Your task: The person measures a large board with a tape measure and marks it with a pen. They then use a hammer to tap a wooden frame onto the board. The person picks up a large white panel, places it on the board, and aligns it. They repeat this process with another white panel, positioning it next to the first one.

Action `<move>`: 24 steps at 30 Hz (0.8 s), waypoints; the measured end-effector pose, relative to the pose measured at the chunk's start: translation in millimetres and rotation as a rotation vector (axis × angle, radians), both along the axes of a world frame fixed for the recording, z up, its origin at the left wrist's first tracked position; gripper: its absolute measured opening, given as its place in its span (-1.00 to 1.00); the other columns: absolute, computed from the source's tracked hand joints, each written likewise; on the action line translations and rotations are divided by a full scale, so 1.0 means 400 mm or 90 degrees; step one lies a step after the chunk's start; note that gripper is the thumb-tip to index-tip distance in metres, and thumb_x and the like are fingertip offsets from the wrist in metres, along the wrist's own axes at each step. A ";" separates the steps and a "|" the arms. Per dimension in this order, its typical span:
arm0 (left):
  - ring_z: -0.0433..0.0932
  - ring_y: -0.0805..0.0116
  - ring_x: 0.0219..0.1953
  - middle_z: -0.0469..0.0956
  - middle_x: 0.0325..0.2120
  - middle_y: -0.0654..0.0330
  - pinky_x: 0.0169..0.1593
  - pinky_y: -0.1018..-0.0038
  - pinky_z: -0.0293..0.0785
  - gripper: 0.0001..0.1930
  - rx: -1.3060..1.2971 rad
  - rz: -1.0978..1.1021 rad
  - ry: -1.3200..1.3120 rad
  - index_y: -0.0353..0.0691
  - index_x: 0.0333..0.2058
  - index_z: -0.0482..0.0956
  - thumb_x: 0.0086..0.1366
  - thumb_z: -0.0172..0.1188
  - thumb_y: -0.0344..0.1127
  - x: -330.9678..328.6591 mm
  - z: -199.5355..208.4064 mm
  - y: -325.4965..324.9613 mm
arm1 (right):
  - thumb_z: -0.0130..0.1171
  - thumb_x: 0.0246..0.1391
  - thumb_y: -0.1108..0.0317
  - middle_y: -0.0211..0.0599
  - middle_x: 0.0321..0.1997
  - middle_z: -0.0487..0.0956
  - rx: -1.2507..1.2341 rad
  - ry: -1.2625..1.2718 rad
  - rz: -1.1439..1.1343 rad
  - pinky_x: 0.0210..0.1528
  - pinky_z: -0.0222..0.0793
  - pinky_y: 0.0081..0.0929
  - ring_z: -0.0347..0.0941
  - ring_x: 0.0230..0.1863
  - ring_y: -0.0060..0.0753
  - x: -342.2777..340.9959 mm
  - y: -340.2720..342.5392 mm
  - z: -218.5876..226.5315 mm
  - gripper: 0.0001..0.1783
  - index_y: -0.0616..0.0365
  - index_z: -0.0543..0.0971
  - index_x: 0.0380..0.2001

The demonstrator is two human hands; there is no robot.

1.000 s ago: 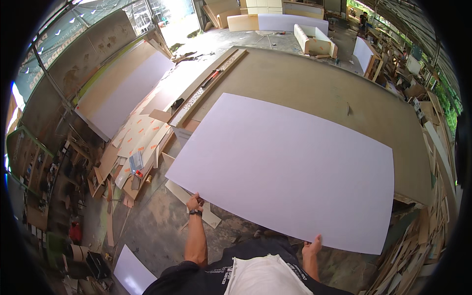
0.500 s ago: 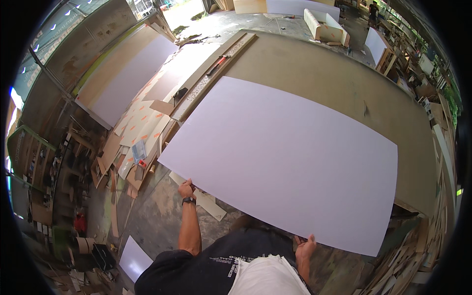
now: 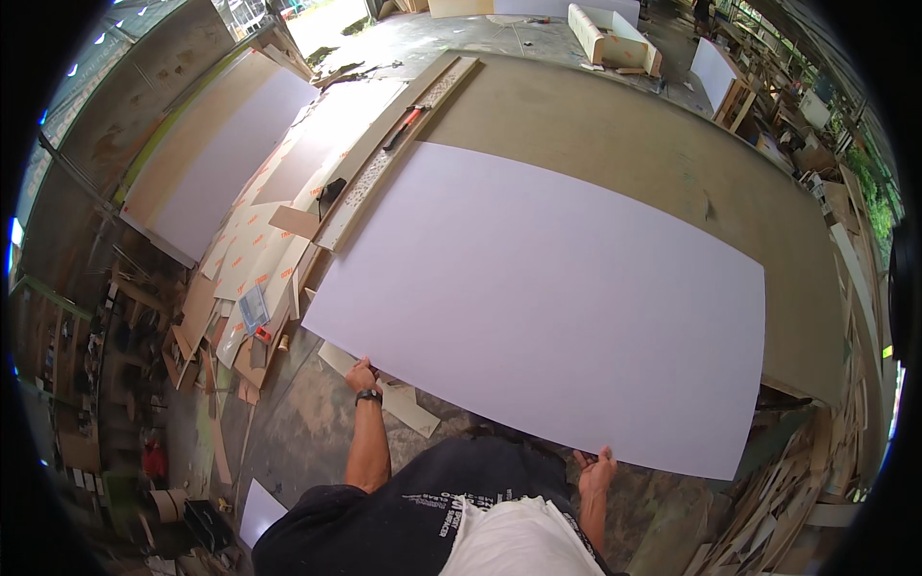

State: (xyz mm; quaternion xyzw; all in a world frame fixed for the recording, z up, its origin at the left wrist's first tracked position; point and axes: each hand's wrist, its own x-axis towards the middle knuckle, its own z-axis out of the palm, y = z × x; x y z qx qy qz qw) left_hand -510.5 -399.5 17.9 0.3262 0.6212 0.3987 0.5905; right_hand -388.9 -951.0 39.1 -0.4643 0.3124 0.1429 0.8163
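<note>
A large white rectangular sheet [image 3: 538, 298] lies over the near part of a broad brown tabletop [image 3: 615, 125], its near edge jutting toward my body. My left hand [image 3: 363, 375] is closed on that edge near the left corner, thumb on top and fingers mostly hidden beneath. Farther right along the same edge, my right hand [image 3: 597, 470] grips the sheet too, with its thumb at the upper face and its fingers partly below. A dark watch [image 3: 368, 395] is on my left wrist.
Along the table's left side runs a long wooden rail [image 3: 389, 158] bearing a red-and-black tool [image 3: 403, 128]. Printed panels [image 3: 259, 240] and offcuts lie left of it. Wood strips [image 3: 768, 509] crowd the right side. A flat scrap [image 3: 408, 408] rests on the floor below the sheet.
The view has shifted slightly, so the table and background sit a little farther left. Both hands keep their hold on the sheet's near edge, and the sheet has barely moved against the table.
</note>
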 end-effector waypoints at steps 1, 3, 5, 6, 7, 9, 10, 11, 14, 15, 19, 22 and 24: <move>0.47 0.45 -0.62 0.55 -0.55 0.21 -0.60 0.55 0.35 -0.93 0.002 -0.001 0.001 -0.32 -0.33 0.51 0.24 0.19 -0.45 -0.002 -0.014 0.003 | -0.13 0.37 0.26 -0.05 0.00 0.43 -0.011 -0.003 -0.001 -0.22 0.66 -0.04 0.52 -0.17 -0.04 0.006 0.010 0.004 -0.65 0.21 0.21 0.10; 0.48 0.43 -0.61 0.55 -0.54 0.20 -0.58 0.53 0.37 -0.93 0.000 -0.007 0.012 -0.33 -0.33 0.51 0.23 0.19 -0.46 0.001 -0.028 0.010 | -0.12 0.37 0.25 -0.08 -0.04 0.44 -0.015 0.011 0.001 -0.24 0.66 -0.06 0.52 -0.20 -0.08 0.020 0.019 0.011 -0.67 0.21 0.23 0.07; 0.49 0.40 -0.58 0.56 -0.53 0.18 -0.54 0.49 0.41 -0.91 -0.012 -0.011 0.035 -0.35 -0.32 0.51 0.22 0.18 -0.47 0.005 -0.041 0.008 | -0.12 0.37 0.24 -0.11 -0.07 0.46 -0.016 0.020 -0.001 -0.26 0.67 -0.08 0.52 -0.23 -0.13 0.030 0.024 0.017 -0.68 0.21 0.24 0.05; 0.54 0.24 -0.37 0.56 -0.36 0.09 -0.29 0.35 0.50 -0.82 0.012 0.005 0.127 -0.39 -0.24 0.50 0.15 0.18 -0.50 0.012 -0.045 0.012 | -0.11 0.37 0.24 -0.12 -0.09 0.47 -0.014 0.022 -0.003 -0.27 0.67 -0.09 0.52 -0.24 -0.15 0.033 0.027 0.019 -0.68 0.21 0.25 0.04; 0.51 0.18 -0.27 0.53 -0.29 0.06 -0.19 0.30 0.47 -0.78 0.114 0.007 0.274 -0.39 -0.22 0.49 0.12 0.19 -0.51 0.015 -0.048 0.019 | -0.11 0.37 0.24 -0.14 -0.11 0.48 -0.012 0.023 -0.006 -0.28 0.67 -0.10 0.52 -0.26 -0.17 0.033 0.034 0.020 -0.69 0.21 0.26 0.04; 0.45 0.05 -0.08 0.47 -0.16 0.00 0.02 0.21 0.40 -0.69 0.317 -0.004 0.557 -0.39 -0.16 0.48 0.05 0.19 -0.51 0.089 0.036 -0.014 | -0.12 0.37 0.23 -0.17 -0.12 0.49 -0.062 0.027 -0.039 -0.29 0.67 -0.12 0.53 -0.27 -0.21 0.038 0.052 0.035 -0.70 0.21 0.28 0.01; 0.39 0.00 -0.01 0.41 -0.11 -0.02 0.08 0.15 0.33 -0.64 0.391 -0.037 0.535 -0.37 -0.14 0.48 0.02 0.20 -0.51 0.119 0.081 -0.013 | -0.13 0.37 0.23 -0.18 -0.13 0.49 -0.085 0.029 -0.048 -0.30 0.67 -0.13 0.53 -0.28 -0.23 0.043 0.063 0.040 -0.71 0.20 0.30 0.00; 0.32 -0.05 0.06 0.36 -0.05 -0.05 0.15 0.09 0.27 -0.60 0.463 -0.068 0.513 -0.34 -0.11 0.48 -0.01 0.20 -0.51 0.154 0.113 -0.002 | -0.13 0.38 0.23 -0.19 -0.15 0.50 -0.081 0.031 -0.043 -0.29 0.67 -0.14 0.53 -0.28 -0.24 0.044 0.062 0.035 -0.71 0.20 0.31 0.00; 0.30 -0.08 0.12 0.34 0.02 -0.11 0.20 0.07 0.25 -0.53 0.538 -0.278 0.529 -0.31 -0.02 0.47 0.03 0.25 -0.36 0.290 0.158 0.064 | -0.14 0.38 0.23 -0.21 -0.19 0.51 -0.075 0.044 -0.019 -0.28 0.67 -0.17 0.53 -0.30 -0.27 0.061 0.059 0.020 -0.72 0.19 0.33 -0.02; 0.29 -0.09 0.16 0.33 0.06 -0.14 0.22 0.08 0.24 -0.50 0.526 -0.349 0.524 -0.29 0.00 0.48 0.05 0.28 -0.29 0.356 0.176 0.080 | -0.14 0.38 0.23 -0.22 -0.20 0.51 -0.081 0.050 -0.021 -0.28 0.67 -0.17 0.54 -0.31 -0.28 0.067 0.062 0.028 -0.73 0.19 0.34 -0.03; -0.03 -0.30 0.37 0.00 0.33 -0.27 0.32 -0.07 0.06 -0.21 0.498 -0.662 0.611 -0.06 0.28 0.27 0.13 0.26 0.12 0.572 0.194 0.156 | -0.12 0.37 0.22 -0.21 -0.23 0.52 -0.086 0.057 -0.015 -0.27 0.68 -0.21 0.54 -0.32 -0.28 0.110 0.071 0.026 -0.71 0.22 0.37 -0.04; -0.21 -0.32 0.41 -0.21 0.38 -0.27 0.31 -0.24 -0.08 -0.04 0.404 -0.814 0.699 0.05 0.38 0.07 0.09 0.17 0.33 0.683 0.243 0.149 | -0.12 0.37 0.20 -0.17 -0.22 0.51 -0.104 0.041 -0.031 -0.27 0.69 -0.21 0.55 -0.31 -0.23 0.141 0.073 0.004 -0.65 0.28 0.35 -0.01; -0.32 -0.34 0.42 -0.29 0.40 -0.25 0.30 -0.32 -0.16 0.05 0.352 -0.856 0.744 0.12 0.40 -0.02 0.02 0.17 0.42 0.718 0.279 0.133 | -0.12 0.36 0.20 -0.14 -0.21 0.50 -0.109 0.048 -0.040 -0.28 0.70 -0.21 0.55 -0.31 -0.19 0.163 0.086 0.021 -0.63 0.30 0.34 0.01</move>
